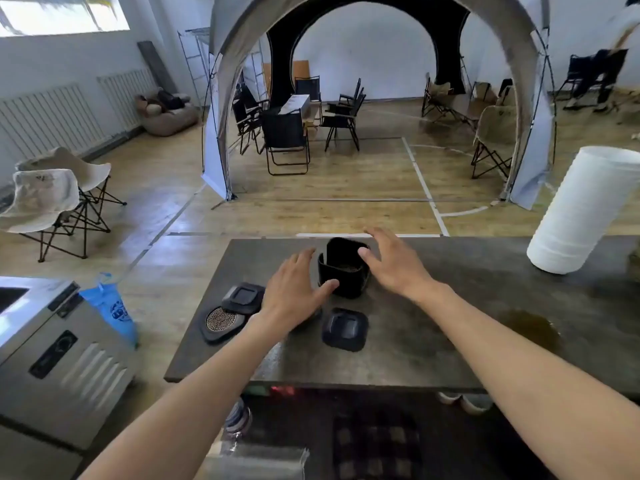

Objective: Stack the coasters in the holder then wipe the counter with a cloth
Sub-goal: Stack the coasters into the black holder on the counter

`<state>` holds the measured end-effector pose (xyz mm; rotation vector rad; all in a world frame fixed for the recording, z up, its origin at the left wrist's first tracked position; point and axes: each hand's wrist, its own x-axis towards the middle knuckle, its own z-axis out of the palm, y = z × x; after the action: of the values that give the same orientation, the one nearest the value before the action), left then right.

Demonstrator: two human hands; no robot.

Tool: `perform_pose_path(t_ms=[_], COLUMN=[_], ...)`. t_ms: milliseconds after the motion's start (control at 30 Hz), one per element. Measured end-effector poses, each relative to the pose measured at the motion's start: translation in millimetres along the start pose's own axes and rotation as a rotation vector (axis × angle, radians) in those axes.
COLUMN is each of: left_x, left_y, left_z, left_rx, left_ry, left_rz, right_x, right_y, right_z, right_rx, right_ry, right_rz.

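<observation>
Holder: I see the black square-walled coaster holder standing upright on the dark grey stone-look table, just above frame centre.
Left hand: my grip is spread, fingers apart, empty; the thumb tip touches or nearly touches the holder's lower left wall, I cannot tell which.
Right hand: fingers apart and empty, just right of the holder, thumb at its upper rim.
Coasters: one black rounded-square coaster lies flat below the holder; a second black coaster lies left of centre, overlapping a black coaster with a round patterned metal inlay.
Spill: a brown liquid patch on the table, right of centre.
Roll: a white ribbed cylinder, tilted, at the right edge of the frame.
</observation>
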<state>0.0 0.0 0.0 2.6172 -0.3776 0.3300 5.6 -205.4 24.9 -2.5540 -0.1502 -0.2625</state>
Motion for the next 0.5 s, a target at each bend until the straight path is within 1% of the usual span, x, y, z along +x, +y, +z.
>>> perform_pose_path(t_ms=[67,133,267,367,500], left_x=[8.7,13.5,11.0,1.6,-8.7], left_y=[-1.6,-4.0,-5.1,1.2,11.9], left_z=[4.7,7.0,10.8,11.1,11.8], left_rx=[-0.152,-0.231,-0.295,-0.308,-0.331], left_ry=[-0.050,-0.069,-0.021,-0.039,-0.051], left_rz=[-0.057,-0.083,-0.107,-0.101,-0.089], right_x=[6.3,4.6,-4.3,-11.3,-25.6], right_y=[6.6,11.1,19.5,24.9,25.1], right_z=[-0.3,-0.2,10.2,6.6,-1.3], right_rx=[0.151,0.244,0.292,0.346,0.312], right_ry=[-0.075,-0.162,-0.185,-0.217,-0.220], right_rz=[0.072,0.101,0.082,0.109,0.123])
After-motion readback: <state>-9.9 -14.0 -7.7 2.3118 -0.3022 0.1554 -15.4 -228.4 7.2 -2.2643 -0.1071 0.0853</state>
